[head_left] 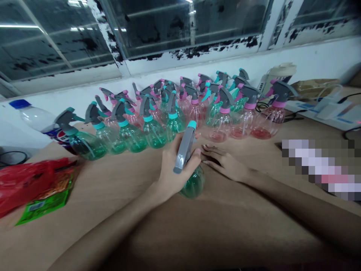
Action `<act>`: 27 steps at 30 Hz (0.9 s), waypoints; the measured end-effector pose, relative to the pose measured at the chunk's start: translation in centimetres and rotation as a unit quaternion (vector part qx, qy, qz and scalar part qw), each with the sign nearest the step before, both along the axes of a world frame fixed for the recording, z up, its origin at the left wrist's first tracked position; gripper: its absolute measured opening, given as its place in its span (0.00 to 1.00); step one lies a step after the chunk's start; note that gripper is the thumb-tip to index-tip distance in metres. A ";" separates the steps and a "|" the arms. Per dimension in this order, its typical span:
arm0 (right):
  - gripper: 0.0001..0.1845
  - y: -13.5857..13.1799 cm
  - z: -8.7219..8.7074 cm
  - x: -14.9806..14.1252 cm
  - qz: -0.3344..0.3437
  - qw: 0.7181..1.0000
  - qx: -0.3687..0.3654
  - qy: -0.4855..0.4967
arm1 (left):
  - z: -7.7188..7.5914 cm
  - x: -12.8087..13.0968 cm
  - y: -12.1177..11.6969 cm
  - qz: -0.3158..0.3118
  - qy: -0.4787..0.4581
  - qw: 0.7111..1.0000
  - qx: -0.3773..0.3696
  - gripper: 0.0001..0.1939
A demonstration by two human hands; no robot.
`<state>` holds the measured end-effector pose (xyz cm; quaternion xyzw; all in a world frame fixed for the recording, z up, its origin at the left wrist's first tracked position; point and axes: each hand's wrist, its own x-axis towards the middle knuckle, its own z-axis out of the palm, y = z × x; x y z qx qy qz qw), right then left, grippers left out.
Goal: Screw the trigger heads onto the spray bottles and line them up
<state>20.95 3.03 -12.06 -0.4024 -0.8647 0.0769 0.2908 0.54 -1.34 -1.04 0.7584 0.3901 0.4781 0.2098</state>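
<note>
My left hand (172, 169) is wrapped round the neck of a green spray bottle (194, 182) with a grey trigger head and teal nozzle, standing on the wooden table (118, 180) near the middle. My right hand (225, 162) lies flat on the table just right of that bottle, fingers stretched out and pointing at it, holding nothing. Behind the hands stand rows of several more spray bottles: green ones (132, 135) on the left, pink ones (242, 124) on the right.
A clear plastic bottle with a blue cap (34, 116) lies at the far left. Red and green snack packets (36, 188) sit at the left edge. At the right are a white jar (278, 75), cables and a white device (324, 109). A wall and windows run behind.
</note>
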 end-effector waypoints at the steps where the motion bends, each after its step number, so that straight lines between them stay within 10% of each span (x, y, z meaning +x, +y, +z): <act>1: 0.26 0.0 0.0 0.0 0.000 1.000 0.001 -0.003 | 0.0 0.0 0.0 -0.003 0.004 1.000 -0.008 0.14; 27: 0.24 -0.1 0.2 0.0 0.001 1.000 -0.011 0.013 | 0.9 -0.5 0.3 -0.040 0.042 0.998 -0.020 0.06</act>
